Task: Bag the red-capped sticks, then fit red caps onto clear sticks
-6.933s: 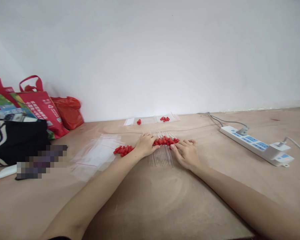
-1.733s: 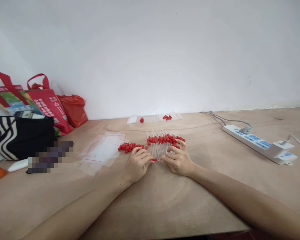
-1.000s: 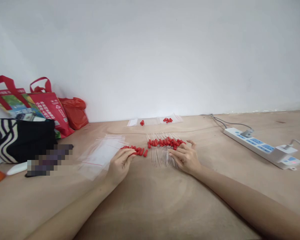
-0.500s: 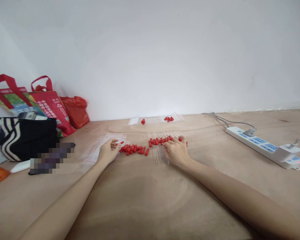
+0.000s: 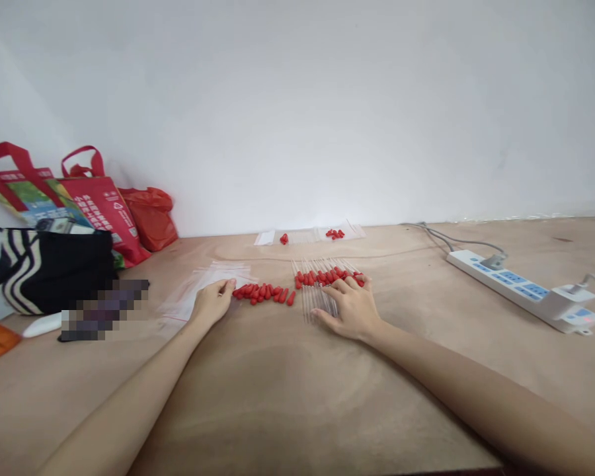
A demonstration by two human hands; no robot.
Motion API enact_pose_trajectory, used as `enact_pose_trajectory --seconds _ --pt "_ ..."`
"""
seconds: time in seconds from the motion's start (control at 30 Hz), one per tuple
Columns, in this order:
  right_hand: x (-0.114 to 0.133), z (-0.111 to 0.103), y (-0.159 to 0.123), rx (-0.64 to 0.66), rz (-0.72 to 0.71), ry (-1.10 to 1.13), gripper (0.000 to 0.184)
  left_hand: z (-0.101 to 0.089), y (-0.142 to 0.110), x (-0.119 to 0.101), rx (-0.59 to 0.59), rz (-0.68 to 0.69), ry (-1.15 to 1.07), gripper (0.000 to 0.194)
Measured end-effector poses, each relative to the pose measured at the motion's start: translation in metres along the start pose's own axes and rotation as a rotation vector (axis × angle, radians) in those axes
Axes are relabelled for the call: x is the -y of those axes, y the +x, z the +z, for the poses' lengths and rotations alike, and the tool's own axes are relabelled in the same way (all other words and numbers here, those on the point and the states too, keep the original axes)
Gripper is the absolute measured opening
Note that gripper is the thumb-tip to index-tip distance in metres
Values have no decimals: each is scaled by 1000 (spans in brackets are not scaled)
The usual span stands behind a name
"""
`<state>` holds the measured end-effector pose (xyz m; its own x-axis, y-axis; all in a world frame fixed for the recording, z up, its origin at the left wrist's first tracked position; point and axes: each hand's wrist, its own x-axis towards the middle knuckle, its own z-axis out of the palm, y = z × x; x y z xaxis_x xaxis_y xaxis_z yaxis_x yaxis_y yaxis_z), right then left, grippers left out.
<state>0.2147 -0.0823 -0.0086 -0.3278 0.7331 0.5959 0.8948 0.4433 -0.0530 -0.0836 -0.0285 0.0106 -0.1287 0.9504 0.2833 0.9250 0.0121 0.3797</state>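
Note:
My left hand (image 5: pixel 213 301) is closed in a pinch beside the left end of a loose pile of small red rubber bulbs (image 5: pixel 262 292). Whatever sits between its fingertips is too small to make out. To the right of the pile, thin clear droppers (image 5: pixel 313 305) with red bulbs (image 5: pixel 322 277) lie side by side in a row. Over the right end of that row rests my right hand (image 5: pixel 353 307), palm down, thumb stretched to the left and fingers apart. It covers part of the droppers.
Clear zip bags (image 5: pixel 205 281) lie spread behind my left hand. Bags with a few red bulbs (image 5: pixel 334 234) lie near the wall. On the right is a power strip (image 5: pixel 506 281) with cords; at left stand a black bag (image 5: pixel 64 271) and red shopping bags (image 5: pixel 112 211).
My left hand's fingers have drawn together at the pile; a red bulb showed at its fingertips before. My right hand has spread, its thumb moving out to the left.

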Motion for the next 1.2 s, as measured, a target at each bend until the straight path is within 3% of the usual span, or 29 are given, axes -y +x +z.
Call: enact_pose_trajectory --seconds 0.1,0.17,0.23,0.37,0.47,0.63,0.83,1.07,1.2 --pt "-10 -4 -6 -24 7 37 48 -2 -3 -3 -162 94 -29 37" --pt "-16 -7 -11 -24 0 52 50 -2 -6 -11 -304 227 -48 35" --pt "-21 -10 -15 -28 -14 54 51 0 -12 -24 -355 371 -72 30" --pt "-27 -14 -20 -54 3 69 47 14 -17 -68 -178 592 -72 21" --pt "-31 -13 -20 -73 42 100 40 32 -10 -106 -55 675 -30 15" --pt "-37 -10 -19 -86 101 118 33 56 12 -150 108 711 31 23" --pt "-40 -10 -17 -104 137 77 30 61 18 -159 201 704 24 14" --pt "-38 -10 -17 -103 158 134 27 65 15 -158 105 558 -55 14" --pt "-39 -7 -18 -124 148 155 28 53 1 -144 2 451 -138 21"
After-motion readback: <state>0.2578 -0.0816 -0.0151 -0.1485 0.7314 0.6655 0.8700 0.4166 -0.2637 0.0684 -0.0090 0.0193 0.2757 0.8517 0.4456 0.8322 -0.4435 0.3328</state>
